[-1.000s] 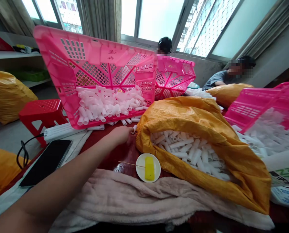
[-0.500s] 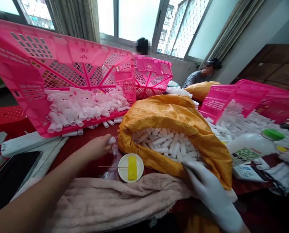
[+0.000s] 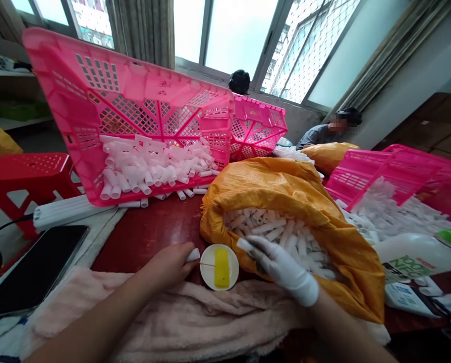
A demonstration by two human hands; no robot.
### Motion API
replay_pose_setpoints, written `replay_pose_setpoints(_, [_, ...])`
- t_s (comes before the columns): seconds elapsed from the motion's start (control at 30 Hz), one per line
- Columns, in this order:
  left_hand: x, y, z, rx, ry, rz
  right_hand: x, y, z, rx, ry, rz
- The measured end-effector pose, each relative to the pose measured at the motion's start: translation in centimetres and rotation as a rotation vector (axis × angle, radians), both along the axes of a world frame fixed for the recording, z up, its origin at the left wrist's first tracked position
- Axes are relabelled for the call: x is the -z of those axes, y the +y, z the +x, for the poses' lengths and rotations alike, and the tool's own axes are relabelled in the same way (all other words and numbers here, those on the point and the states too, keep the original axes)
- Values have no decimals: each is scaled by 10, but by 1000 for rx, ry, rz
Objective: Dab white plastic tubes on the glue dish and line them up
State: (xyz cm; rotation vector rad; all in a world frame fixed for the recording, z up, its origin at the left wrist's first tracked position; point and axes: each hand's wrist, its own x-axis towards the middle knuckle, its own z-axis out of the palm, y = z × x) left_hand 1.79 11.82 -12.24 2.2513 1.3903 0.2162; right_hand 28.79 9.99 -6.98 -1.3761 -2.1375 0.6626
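My bare left hand is closed around a short white plastic tube, whose end sticks out past the fingers. Just to its right sits a small white dish with a yellow sponge-like block on it. A thin stick runs from the block towards my left hand; I cannot tell whether the fingers touch it. My right hand, in a white glove, pinches another white tube at its fingertips. It is over the front edge of an orange woven sack filled with white tubes.
A tilted pink basket with white tubes stands at the back left. More pink baskets and a green-capped bottle are on the right. A phone, a pink towel and a red stool are nearer. Two people sit beyond.
My right hand has come up from the sack's front edge to the left, now with a tube in its fingers. My left hand has moved down and right to the dish, still holding its tube.
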Motion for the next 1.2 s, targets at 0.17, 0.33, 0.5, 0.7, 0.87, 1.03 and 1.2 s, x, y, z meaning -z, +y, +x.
replay_pose_setpoints(0.17, [6,-1,5,16,27,61,40,7,-33,-54,-76,120])
replay_pose_setpoints(0.33, [4,-4,9,-2,71,112,51,8,-27,-183,-159,237])
replay_pose_setpoints(0.5, [3,-6,10,16,85,110,51,-1,-27,-59,-72,227])
replay_pose_setpoints(0.7, [2,-7,10,7,83,109,55,-2,-30,-86,-37,237])
replay_pose_setpoints(0.87, [3,-5,10,-7,71,117,58,-5,-25,-74,-27,226])
replay_pose_setpoints(1.03, [5,-5,10,5,80,120,58,-8,-22,-75,-10,219])
replay_pose_setpoints(1.2, [5,-5,9,7,88,135,59,-12,-22,-94,-10,242])
